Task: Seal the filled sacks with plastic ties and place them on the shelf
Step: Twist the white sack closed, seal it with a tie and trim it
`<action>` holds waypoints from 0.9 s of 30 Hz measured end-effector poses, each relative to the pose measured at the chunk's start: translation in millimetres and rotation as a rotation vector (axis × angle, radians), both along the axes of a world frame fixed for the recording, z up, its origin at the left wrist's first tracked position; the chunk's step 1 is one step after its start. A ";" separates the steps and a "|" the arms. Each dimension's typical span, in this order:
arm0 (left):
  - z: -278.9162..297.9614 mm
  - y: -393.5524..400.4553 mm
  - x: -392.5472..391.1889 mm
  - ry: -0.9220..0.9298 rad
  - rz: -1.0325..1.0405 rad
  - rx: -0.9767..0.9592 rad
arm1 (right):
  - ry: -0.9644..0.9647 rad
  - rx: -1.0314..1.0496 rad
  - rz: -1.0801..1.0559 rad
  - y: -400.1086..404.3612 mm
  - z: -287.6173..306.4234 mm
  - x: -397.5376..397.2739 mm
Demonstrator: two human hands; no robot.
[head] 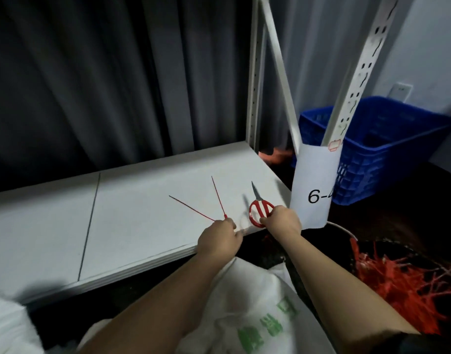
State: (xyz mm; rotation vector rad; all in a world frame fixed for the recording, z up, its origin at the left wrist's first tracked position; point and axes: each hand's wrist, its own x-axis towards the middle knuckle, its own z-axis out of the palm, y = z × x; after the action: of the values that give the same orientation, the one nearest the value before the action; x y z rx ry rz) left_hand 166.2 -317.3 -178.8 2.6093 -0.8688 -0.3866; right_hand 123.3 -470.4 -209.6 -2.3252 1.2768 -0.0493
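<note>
the left hand [220, 238] pinches two thin red plastic ties [209, 205] at their heads; their long tails fan up and away to the left over the white metal shelf [117, 213]. the right hand [283, 222] curls its fingers [264, 221] around red-handled scissors [260, 208], blades pointing away. the white woven sack with green print [257, 315] lies below the forearms.

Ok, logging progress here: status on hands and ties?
Left hand pinching two thin red plastic ties. Right hand gripping red-handled scissors on white shelf. White sack below, unshelved.
</note>
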 end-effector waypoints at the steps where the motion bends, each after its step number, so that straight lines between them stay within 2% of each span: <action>1: -9.7 0.4 4.7 0.005 0.008 0.005 | 0.011 0.006 -0.008 -3.2 -11.5 6.1; 11: -37.5 15.7 26.6 -0.035 0.012 0.034 | 0.089 -0.088 -0.051 -17.5 -63.9 39.4; 16: -38.8 16.5 23.4 -0.027 0.012 0.046 | 0.009 0.042 -0.089 -24.3 -75.9 38.7; 20: -36.2 17.3 21.3 -0.016 0.001 0.065 | -0.042 0.158 -0.028 -27.7 -84.4 37.6; 27: -31.3 22.2 19.6 -0.002 0.004 0.084 | -0.069 0.185 0.080 -30.4 -81.7 32.1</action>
State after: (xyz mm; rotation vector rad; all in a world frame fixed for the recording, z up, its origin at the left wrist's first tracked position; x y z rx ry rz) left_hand 185.8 -295.1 -210.2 2.6878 -0.8659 -0.4286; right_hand 155.4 -500.8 -291.3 -2.1937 1.1052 0.0142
